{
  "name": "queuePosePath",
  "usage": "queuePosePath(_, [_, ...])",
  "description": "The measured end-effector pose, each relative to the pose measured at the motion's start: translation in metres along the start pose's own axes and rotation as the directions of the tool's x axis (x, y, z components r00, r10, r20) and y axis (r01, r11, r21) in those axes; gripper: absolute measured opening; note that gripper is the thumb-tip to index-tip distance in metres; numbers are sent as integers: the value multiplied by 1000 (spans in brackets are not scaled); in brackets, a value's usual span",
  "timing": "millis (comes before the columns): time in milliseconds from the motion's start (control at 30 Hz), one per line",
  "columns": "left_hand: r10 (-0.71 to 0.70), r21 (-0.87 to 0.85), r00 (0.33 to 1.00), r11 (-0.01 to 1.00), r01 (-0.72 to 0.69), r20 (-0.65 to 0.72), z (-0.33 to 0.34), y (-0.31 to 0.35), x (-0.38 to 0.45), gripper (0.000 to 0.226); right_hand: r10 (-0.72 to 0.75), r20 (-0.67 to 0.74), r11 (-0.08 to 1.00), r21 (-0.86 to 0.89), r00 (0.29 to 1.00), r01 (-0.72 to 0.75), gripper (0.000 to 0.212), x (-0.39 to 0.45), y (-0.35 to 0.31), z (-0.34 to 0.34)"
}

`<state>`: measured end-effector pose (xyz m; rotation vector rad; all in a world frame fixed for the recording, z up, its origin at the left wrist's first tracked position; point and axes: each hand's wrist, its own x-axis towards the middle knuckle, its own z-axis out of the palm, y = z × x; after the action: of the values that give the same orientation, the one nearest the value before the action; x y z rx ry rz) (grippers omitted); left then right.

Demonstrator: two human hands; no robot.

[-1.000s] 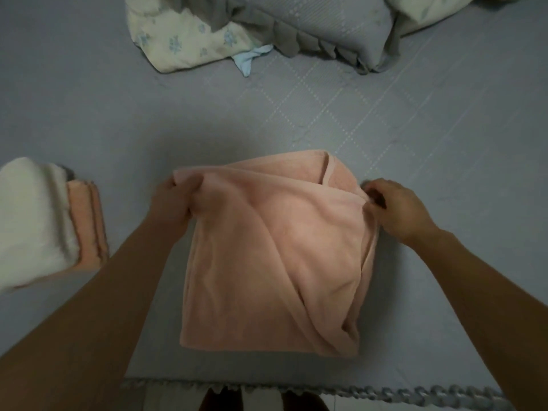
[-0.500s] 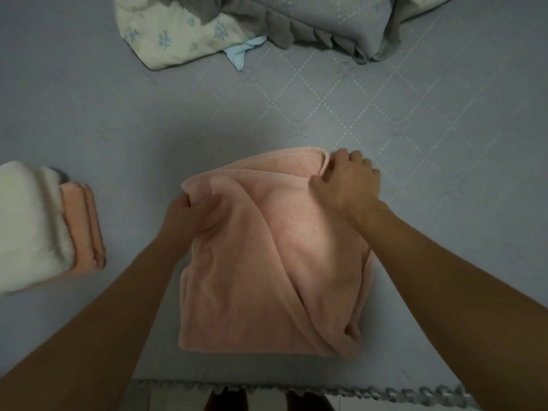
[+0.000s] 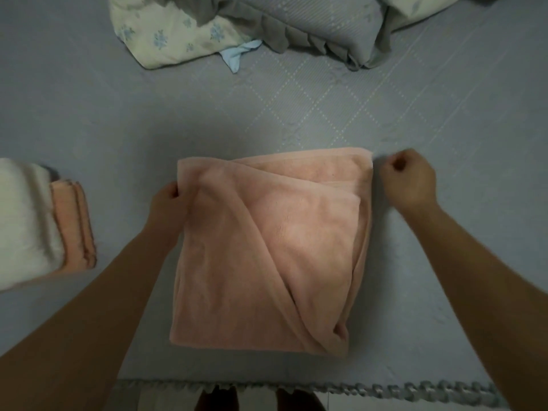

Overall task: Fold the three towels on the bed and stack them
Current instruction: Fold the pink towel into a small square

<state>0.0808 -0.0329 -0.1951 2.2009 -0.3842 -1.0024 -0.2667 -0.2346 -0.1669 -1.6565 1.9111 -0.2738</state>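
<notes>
**Third towel squared up, far-right corner just pulled out**

Nearest the camera, along the fringed edge of the bed [image 3: 89, 120], lies the pink towel [image 3: 237, 277], folded into a rough square with a loose diagonal flap running from its far-left corner down to its near-right corner.

The left hand [image 3: 169, 203] is closed on the towel's far-left corner, pinching the top layer. The right hand [image 3: 407, 179] sits just beside the towel's far-right corner, curled into a fist; it is motion-blurred, so whether it still pinches the hem or has let go cannot be told. Half a second ago that hand was pressing on top of the towel, inward of this corner; now it is out past the edge, and the far edge of the towel runs straighter and wider than before. By that reading the layers are being tugged square before the next fold, and the diagonal flap remains to be smoothed.

Left of the pink towel, well apart from it, a stack of two folded towels stands: a white towel [image 3: 20, 221] on a smaller orange towel [image 3: 74, 226]. That makes three towels, two folded and stacked.

Beyond the pink towel, at the far side of the bed, lie a floral pillow [image 3: 160, 34] and a grey ruffled pillow [image 3: 311, 22].
</notes>
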Motion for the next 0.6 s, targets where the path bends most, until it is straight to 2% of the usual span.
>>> queuePosePath(100, [-82, 52, 997, 995, 82, 8, -3, -15, -8, 34, 192, 244, 963, 141, 951, -230, 25, -61, 21, 23])
queuePosePath(167, [-77, 117, 997, 990, 76, 3, -4, -24, -15, 37, 229, 310, 955, 113, 923, -275, 31, -95, 30, 37])
queuePosePath(300, [30, 221, 999, 975, -25, -21, -7, -17, -19, 35, 164, 218, 978, 94, 962, -188, 21, -102, 18, 38])
queuePosePath(400, [31, 68, 997, 997, -26, -72, -8, -2, -13, 42, 41, -21, 978, 206, 999, -36, 15, -72, -1, 12])
queuePosePath(467, [42, 84, 996, 996, -35, -82, -6, -2, -13, 40, -10, -134, 972, 233, 991, 42, 13, -46, -13, -2])
queuePosePath(533, [13, 172, 1000, 985, -11, -11, 0, -12, -19, 32, -8, -102, 983, 183, 995, 26, 16, -24, -16, -1])
queuePosePath(600, [-25, 188, 999, 982, 15, 47, 5, -26, -28, 28, 81, 68, 992, 89, 994, -87, 32, -14, -7, 12])
